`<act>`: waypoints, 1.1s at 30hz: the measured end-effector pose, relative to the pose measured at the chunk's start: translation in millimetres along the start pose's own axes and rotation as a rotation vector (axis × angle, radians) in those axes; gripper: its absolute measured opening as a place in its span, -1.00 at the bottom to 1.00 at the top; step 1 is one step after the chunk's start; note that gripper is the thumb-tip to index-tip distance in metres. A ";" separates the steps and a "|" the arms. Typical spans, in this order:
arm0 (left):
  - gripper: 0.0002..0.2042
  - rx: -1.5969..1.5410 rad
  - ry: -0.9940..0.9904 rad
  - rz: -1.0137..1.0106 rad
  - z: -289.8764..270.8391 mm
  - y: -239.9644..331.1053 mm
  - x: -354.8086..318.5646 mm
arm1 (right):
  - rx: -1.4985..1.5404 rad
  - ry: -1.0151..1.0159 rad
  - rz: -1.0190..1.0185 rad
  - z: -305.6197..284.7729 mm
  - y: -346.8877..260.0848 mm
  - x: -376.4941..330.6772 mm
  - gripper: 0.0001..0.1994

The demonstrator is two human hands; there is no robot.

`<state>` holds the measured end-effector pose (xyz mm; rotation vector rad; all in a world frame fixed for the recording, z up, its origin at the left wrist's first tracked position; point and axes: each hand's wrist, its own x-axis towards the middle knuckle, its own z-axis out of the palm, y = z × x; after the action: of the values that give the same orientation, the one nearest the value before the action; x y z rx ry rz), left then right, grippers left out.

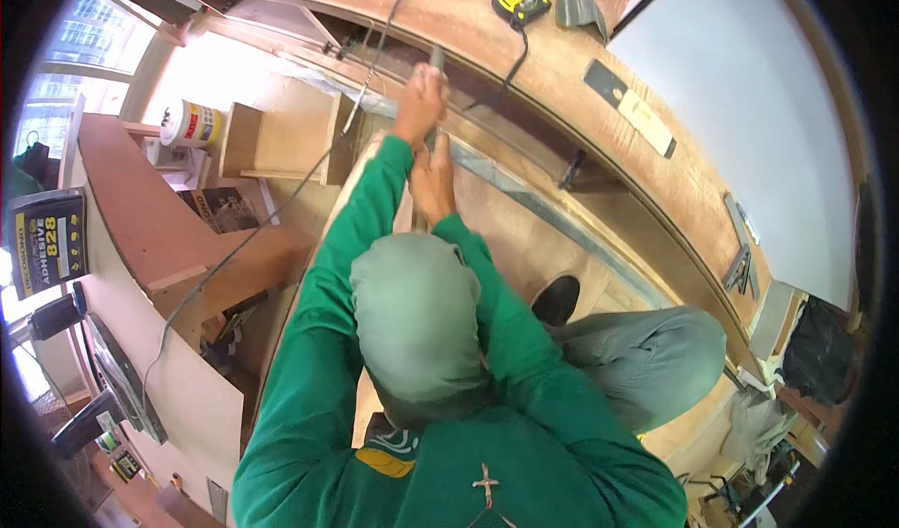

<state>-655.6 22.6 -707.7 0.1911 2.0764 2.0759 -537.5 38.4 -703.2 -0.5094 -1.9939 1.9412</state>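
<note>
Both my hands are closed, one beyond the other, in front of the open cabinet [599, 212]. My left hand [420, 105] is the farther one, wrapped round a narrow grey bar-like tool [437, 57] whose end sticks out past the fingers. Just nearer, my right hand [433, 183] grips the same line, its index finger stretched along it. The tool's exact kind is hidden by my fingers. A thin grey cable [375, 65] runs down past my left hand. Between my forearms rises my bent knee in grey trousers [417, 317].
On the wooden top lie a yellow-black tape measure [518, 2], a grey metal piece [579, 11], a black-and-cream flat plate [632, 109] and a metal hand tool [740, 266]. To the left stand a white bucket [192, 124], an open wooden box [281, 139] and a dark tin [49, 242].
</note>
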 end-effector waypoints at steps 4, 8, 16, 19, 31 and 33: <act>-0.76 -0.068 0.031 -0.072 -12.9 6.1 17.4 | -0.038 -0.157 0.269 6.7 8.0 19.2 -0.69; -0.75 -0.005 -0.081 -0.040 4.4 -2.6 -5.4 | 0.122 -0.027 0.280 -0.1 10.2 -7.7 -0.77; -0.75 -0.022 -0.071 -0.050 -1.9 -3.3 -0.2 | 0.077 -0.068 0.280 0.6 11.5 -5.4 -0.75; -0.75 -0.035 -0.090 -0.076 5.4 -0.7 -6.6 | 0.052 0.018 0.159 3.0 16.4 -7.3 -0.75; -0.74 -0.051 -0.041 -0.102 -25.2 -0.1 15.5 | -0.001 -0.120 0.246 21.9 3.9 12.0 -0.73; -0.75 -0.063 0.027 -0.083 -38.6 5.3 34.7 | -0.154 -0.149 0.135 31.0 2.3 30.5 -0.73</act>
<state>-698.6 -7.0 -704.3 0.0662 1.9956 2.1023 -578.6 24.9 -707.2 -0.5646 -2.2694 1.9650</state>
